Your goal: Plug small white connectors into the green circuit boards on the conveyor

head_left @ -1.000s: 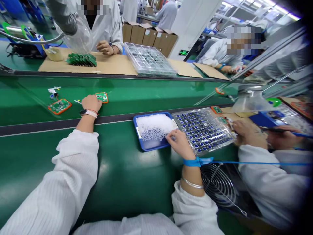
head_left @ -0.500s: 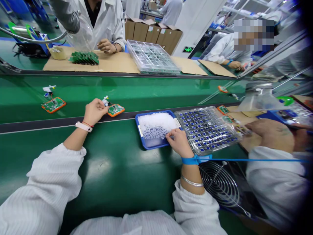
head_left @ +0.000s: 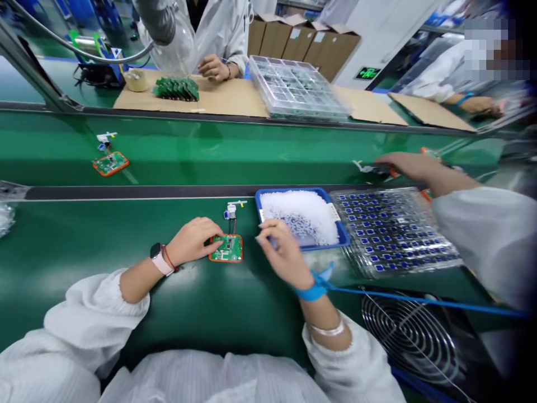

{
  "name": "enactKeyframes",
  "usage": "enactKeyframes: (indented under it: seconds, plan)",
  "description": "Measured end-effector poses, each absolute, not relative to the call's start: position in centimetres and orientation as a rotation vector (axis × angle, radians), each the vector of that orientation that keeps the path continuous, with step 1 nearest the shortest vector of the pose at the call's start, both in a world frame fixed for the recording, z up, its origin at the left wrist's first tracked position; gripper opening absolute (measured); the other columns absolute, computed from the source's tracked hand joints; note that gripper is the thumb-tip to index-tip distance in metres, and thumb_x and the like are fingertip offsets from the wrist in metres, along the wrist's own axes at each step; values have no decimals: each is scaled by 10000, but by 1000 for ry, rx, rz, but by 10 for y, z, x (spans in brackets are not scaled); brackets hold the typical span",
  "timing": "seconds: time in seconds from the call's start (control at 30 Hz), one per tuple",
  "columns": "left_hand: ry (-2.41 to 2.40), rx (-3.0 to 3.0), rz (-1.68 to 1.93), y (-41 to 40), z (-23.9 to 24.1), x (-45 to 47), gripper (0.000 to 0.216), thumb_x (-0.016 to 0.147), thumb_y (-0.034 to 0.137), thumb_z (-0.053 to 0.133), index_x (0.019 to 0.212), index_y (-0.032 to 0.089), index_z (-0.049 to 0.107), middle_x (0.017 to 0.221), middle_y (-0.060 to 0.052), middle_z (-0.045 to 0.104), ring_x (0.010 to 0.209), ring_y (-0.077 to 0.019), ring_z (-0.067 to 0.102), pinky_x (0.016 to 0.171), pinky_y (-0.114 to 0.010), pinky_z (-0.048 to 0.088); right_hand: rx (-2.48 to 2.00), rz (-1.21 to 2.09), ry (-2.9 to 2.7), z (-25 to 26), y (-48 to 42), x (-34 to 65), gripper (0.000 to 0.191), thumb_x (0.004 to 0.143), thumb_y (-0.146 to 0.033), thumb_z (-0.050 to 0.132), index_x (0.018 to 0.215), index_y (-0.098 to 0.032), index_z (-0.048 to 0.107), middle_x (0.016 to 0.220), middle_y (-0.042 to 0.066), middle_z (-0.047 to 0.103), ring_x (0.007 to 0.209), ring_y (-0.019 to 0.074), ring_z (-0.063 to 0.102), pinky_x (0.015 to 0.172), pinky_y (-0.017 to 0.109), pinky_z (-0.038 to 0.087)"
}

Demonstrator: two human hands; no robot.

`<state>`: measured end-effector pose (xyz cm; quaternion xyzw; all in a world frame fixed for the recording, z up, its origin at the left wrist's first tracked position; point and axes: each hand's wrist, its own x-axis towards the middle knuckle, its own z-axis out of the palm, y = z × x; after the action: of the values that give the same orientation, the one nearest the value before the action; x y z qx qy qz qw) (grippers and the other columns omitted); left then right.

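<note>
On the green table in front of me lies a green circuit board (head_left: 227, 249) in an orange frame, flat. Wires run from it to a small white connector piece with a blue square (head_left: 231, 211) just behind. My left hand (head_left: 194, 240) grips the board's left edge, thumb over its top face. To the right, my right hand (head_left: 284, 253) hovers by the front left corner of a blue tray (head_left: 343, 237) of small white translucent pieces (head_left: 293, 208). Its thumb and forefinger are pinched together; anything between them is too small and blurred to make out.
Clear trays of blue-faced parts (head_left: 377, 235) stand right of the blue tray. A co-worker's hand (head_left: 409, 166) reaches over the belt there, at another board. Another framed board (head_left: 111, 163) lies on the green belt (head_left: 210, 151). A fan (head_left: 411, 330) sits at lower right.
My left hand has brought the circuit board from the belt to the table before me. My right hand has left the pieces in the tray and moved left. The co-worker's hand has reached over the belt.
</note>
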<state>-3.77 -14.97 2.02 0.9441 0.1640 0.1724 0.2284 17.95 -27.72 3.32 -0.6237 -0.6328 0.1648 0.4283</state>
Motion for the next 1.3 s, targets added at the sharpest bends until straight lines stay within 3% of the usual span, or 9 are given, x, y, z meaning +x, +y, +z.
enactKeyframes:
  seconds: [0.27, 0.73, 0.87, 0.97, 1.03, 1.13, 1.3]
  plan:
    - [531, 2287, 651, -165, 17, -20, 113, 851, 249, 572, 813, 200, 666, 914, -41, 692, 877, -176, 598, 808, -328, 450, -1500, 599, -1532, 4, -255, 134, 106, 856, -208, 463, 770, -197, 525, 954, 70, 520, 963, 192, 507, 868, 377, 425]
    - [706, 2151, 422, -157, 19, -12, 119, 760, 147, 605, 662, 176, 666, 784, -20, 683, 739, -154, 628, 715, -273, 465, -1568, 671, -1564, 0, -247, 135, 144, 791, -132, 462, 667, -193, 503, 831, 48, 491, 843, 169, 506, 785, 336, 442]
    - [660, 2284, 450, -157, 20, -22, 103, 782, 266, 640, 826, 174, 650, 883, -44, 669, 839, -187, 609, 786, -311, 450, -1563, 610, -1579, 15, -253, 135, 144, 818, -162, 466, 691, -191, 526, 849, 49, 506, 845, 163, 515, 773, 320, 441]
    - [437, 2463, 360, -159, 20, -35, 529, 722, 482, 694, 1144, 193, 559, 1121, -89, 616, 1049, -257, 544, 897, -377, 404, -1600, 436, -1559, 30, -265, 162, 152, 841, -209, 465, 725, -193, 562, 891, 60, 537, 887, 171, 528, 810, 327, 432]
    - [342, 2549, 282, -160, 19, -40, 678, 715, 544, 678, 1269, 216, 465, 1216, -104, 567, 1110, -278, 506, 919, -396, 383, -1750, 269, -1455, 34, -277, 197, 155, 832, -242, 481, 720, -194, 578, 865, 65, 558, 880, 186, 535, 813, 341, 429]
    - [424, 2595, 274, -165, 18, -37, 614, 776, 512, 631, 1278, 213, 441, 1194, -110, 569, 1068, -274, 514, 882, -390, 396, -2094, 118, -1310, 28, -296, 254, 145, 762, -266, 535, 641, -190, 559, 750, 71, 573, 801, 219, 536, 757, 370, 425]
    - [543, 2594, 360, -171, 15, -26, 551, 794, 468, 617, 1254, 213, 450, 1181, -111, 565, 1045, -285, 501, 883, -409, 396, -2277, 193, -1322, 9, -310, 294, 167, 740, -288, 520, 634, -181, 591, 728, 70, 609, 771, 214, 550, 745, 355, 418]
